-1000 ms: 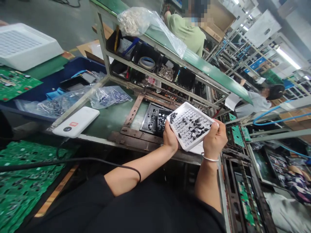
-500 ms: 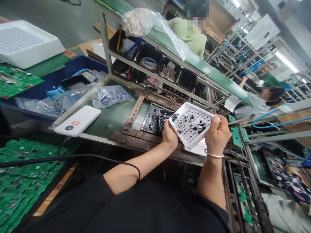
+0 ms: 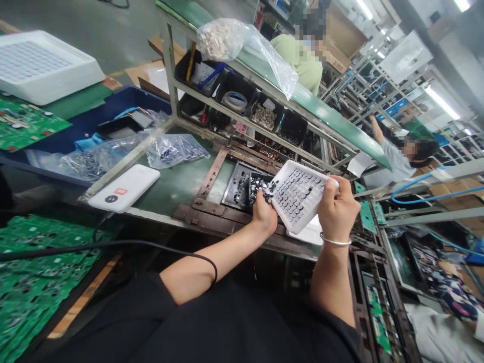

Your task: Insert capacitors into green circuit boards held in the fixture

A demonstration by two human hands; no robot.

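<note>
Both of my hands grip a white dimpled tray (image 3: 298,196) that carries several small black round parts. My left hand (image 3: 263,214) holds its near left corner, my right hand (image 3: 338,209) its right edge. The tray is tilted down to the left, and black parts are gathered at its low corner above a black compartment box (image 3: 242,184) set in a brown metal frame (image 3: 212,174) on the green bench. A second white tray (image 3: 310,234) lies under the held one.
A white device (image 3: 124,187) and clear bags of parts (image 3: 174,150) lie on the bench at left. Black bins (image 3: 234,96) fill the shelf behind. Green circuit boards (image 3: 30,282) are stacked low left. Two other people work beyond the shelf.
The tray has tilted more steeply down to the left, and the black parts have slid toward its low corner over the black box. Both hands kept their hold.
</note>
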